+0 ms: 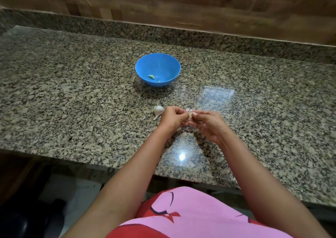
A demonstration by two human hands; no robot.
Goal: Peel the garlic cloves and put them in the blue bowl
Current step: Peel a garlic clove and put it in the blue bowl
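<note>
A blue bowl [157, 63] stands on the granite counter, with a peeled pale-green clove [151, 76] lying inside near its front wall. Closer to me, both hands meet over the counter. My left hand [172, 118] and my right hand [206, 124] pinch a single garlic clove [190, 114] between their fingertips. Just left of my left hand, a white garlic bulb [158, 110] with a short stem lies on the counter. Small bits of papery skin [188, 109] show behind my fingers.
The speckled granite counter [91, 101] runs wide to both sides, with a raised granite lip and a wooden wall behind. Its front edge [109, 163] is near my body. A bright light reflection sits on the counter below my hands.
</note>
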